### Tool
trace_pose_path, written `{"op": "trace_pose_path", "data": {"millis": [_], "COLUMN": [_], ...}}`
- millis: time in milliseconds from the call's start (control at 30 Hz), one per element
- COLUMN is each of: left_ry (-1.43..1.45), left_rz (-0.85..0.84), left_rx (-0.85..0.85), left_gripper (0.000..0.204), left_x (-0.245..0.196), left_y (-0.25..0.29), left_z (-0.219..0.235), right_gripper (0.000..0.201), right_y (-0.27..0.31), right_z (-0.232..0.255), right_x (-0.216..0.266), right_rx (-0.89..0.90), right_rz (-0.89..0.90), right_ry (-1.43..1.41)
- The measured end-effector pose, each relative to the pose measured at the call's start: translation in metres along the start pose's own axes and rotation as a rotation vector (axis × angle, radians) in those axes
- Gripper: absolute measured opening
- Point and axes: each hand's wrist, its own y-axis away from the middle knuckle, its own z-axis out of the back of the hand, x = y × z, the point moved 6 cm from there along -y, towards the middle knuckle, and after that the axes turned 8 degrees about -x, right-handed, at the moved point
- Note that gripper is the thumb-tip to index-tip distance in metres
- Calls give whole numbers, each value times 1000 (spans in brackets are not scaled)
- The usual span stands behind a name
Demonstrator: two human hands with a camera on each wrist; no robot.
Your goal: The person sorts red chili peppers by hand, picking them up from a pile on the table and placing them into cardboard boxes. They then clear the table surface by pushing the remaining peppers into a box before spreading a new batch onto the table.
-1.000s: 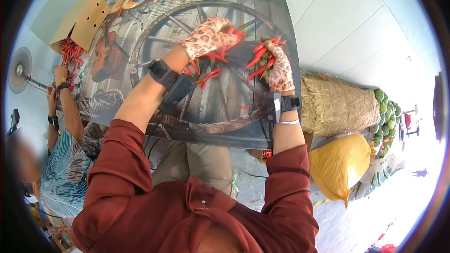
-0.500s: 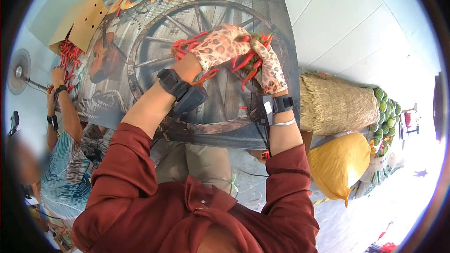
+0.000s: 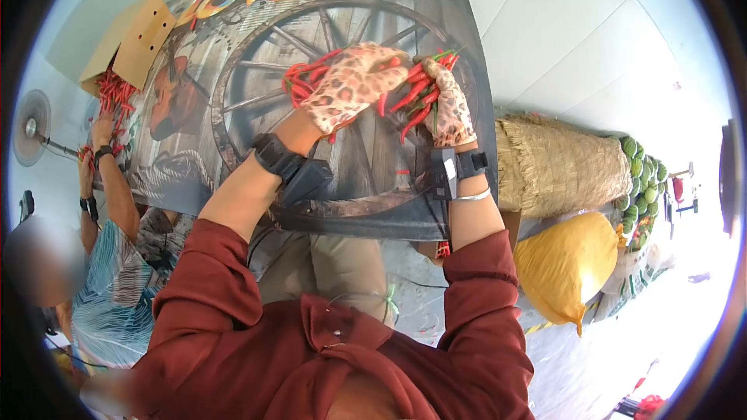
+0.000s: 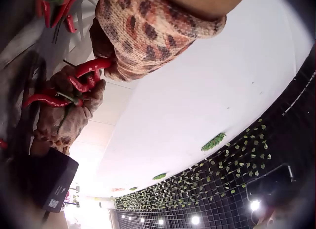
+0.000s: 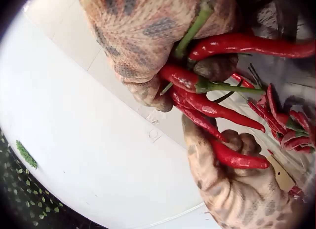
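Clearly overfull: both hands (image 3: 393, 89) clamped on red chillies (image 3: 412, 97) above desk (image 3: 366, 187); loose grip risks spilling some.

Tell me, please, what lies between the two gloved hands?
In the head view, a bunch of red chillies fills the gap between the left hand and the right hand; both grip them. The wrist views show the same.

Chillies (image 3: 412, 93) between both hands on the board (image 3: 233, 132), box (image 3: 136, 35) far left, sacks (image 3: 560, 167) right
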Motion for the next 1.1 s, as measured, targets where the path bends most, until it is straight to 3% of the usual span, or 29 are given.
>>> {"op": "trace_pose_path", "data": {"millis": [33, 67, 133, 167, 200, 233, 267, 333, 367, 433, 467, 500, 533, 567, 600, 633, 700, 733, 767, 800, 833, 867, 900, 967, 1000, 1033, 1100], "left_ry": [-11, 706, -77, -398, -465, -530, -488, -449, -421, 21, -197, -186, -138, -94, -71, -67, -144, -194, -191, -233, -274, -272, -268, -242, -337, -339, -355], "left_rz": [-1, 357, -315, -686, -740, -790, -806, -549, -559, 65, -138, -143, 6, 160, 165, 171, 127, 70, 70, 11, -46, -45, -44, -42, -186, -184, -139], "left_rx": [-24, 38, -102, -131, -115, -101, -58, 152, 192, 120, 120, 141, 142, 142, 118, 125, 140, 119, 121, 83, 46, 34, 41, 11, 15, 18, 66], "left_gripper": [40, 33, 25, 25, 30, 35, 35, 33, 33, 27, 27, 27, 26, 25, 25, 25, 24, 23, 23, 23, 23, 23, 23, 22, 22, 22, 24], "left_x": [-1, 23, -26, -54, -56, -58, -64, -59, -52, 0, -28, -42, -45, -43, -42, -42, -44, -45, -41, -39, -41, -44, -44, -43, -45, -44, -41], "left_y": [4, 14, 30, 51, 68, 87, 102, 124, 141, 162, 164, 167, 172, 178, 183, 184, 184, 185, 187, 188, 189, 188, 189, 190, 192, 192, 192], "left_z": [6, 2, 22, 23, 21, 18, 13, 4, -1, -1, -2, -6, -8, -9, -7, -7, -7, -9, -12, -12, -12, -14, -15, -14, -15, -14, -16], "right_gripper": [24, 23, 24, 30, 41, 55, 57, 55, 55, 45, 38, 31, 22, 10, 12, 24, 27, 28, 28, 29, 31, 30, 27, 19, 22, 26, 25], "right_y": [-2, -1, 4, -4, -9, -19, 27, 42, 45, 52, 52, 60, 63, 81, 120, 128, 185, 217, 221, 234, 261, 266, 276, 283, 286, 288, 287], "right_z": [3, 2, 7, 15, 23, 27, 3, 4, 7, 14, 24, 22, 40, 47, 44, 74, 106, 114, 168, 205, 198, 244, 276, 353, 380, 419, 425], "right_x": [0, 2, 5, 15, 16, 14, 34, 40, 43, 52, 52, 58, 55, 65, 77, 87, 97, 101, 102, 95, 89, 75, 67, 21, -1, -31, -61], "right_rx": [-9, 22, 15, 106, 183, 258, 178, 158, 109, 36, 69, 103, -26, 72, 147, -105, -85, -231, -374, -413, -484, -600, -704, -903, -981, -1068, -1128], "right_rz": [6, 23, 70, 477, 858, 729, 1251, 1366, 1345, 1289, 1089, 895, 345, 379, 298, 456, 375, 449, 648, 542, 465, 500, 461, 438, 457, 269, 192], "right_ry": [-8, 47, 142, 536, 957, 883, 1250, 1167, 1183, 1163, 831, 501, -30, -111, 72, -71, 47, 147, 157, 42, 123, 97, 279, 178, 232, 350, 488]}}
